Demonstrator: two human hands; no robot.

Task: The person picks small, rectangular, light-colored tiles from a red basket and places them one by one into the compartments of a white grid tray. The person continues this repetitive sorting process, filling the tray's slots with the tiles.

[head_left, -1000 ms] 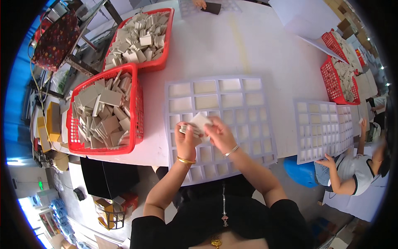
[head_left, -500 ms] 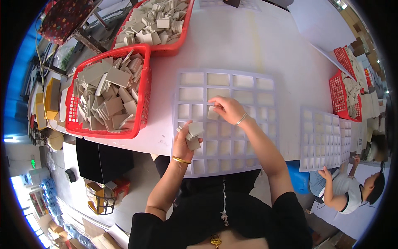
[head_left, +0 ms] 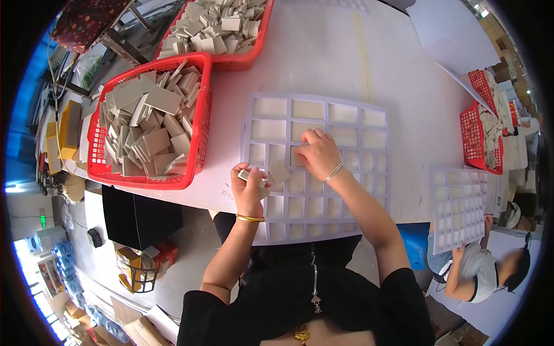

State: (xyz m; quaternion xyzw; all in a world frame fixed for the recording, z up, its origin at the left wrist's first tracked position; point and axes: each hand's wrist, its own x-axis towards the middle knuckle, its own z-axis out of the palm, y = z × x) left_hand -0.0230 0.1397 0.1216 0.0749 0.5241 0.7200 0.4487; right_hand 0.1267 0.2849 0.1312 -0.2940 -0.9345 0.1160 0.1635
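Observation:
My left hand is closed around several small pale rectangular tiles. One squarish tile sticks out past its fingertips, above the lilac-white compartment tray. Over the tray's middle, my right hand has its fingers curled down into a compartment in the second column. A thin tile shows at those fingertips, partly hidden by them. Pale panels fill the tray's other visible compartments, and a second tray edge peeks out beneath.
To the left stands a red basket heaped with tiles; behind it, another red basket holds more. At the right, a co-worker holds a similar tray. Red baskets stand beyond on the white table.
My right hand has turned more palm-down and lowered its fingers into the compartment. My left hand has shifted slightly left, its grip changed around the tiles. The co-worker's tray has moved down and tilted.

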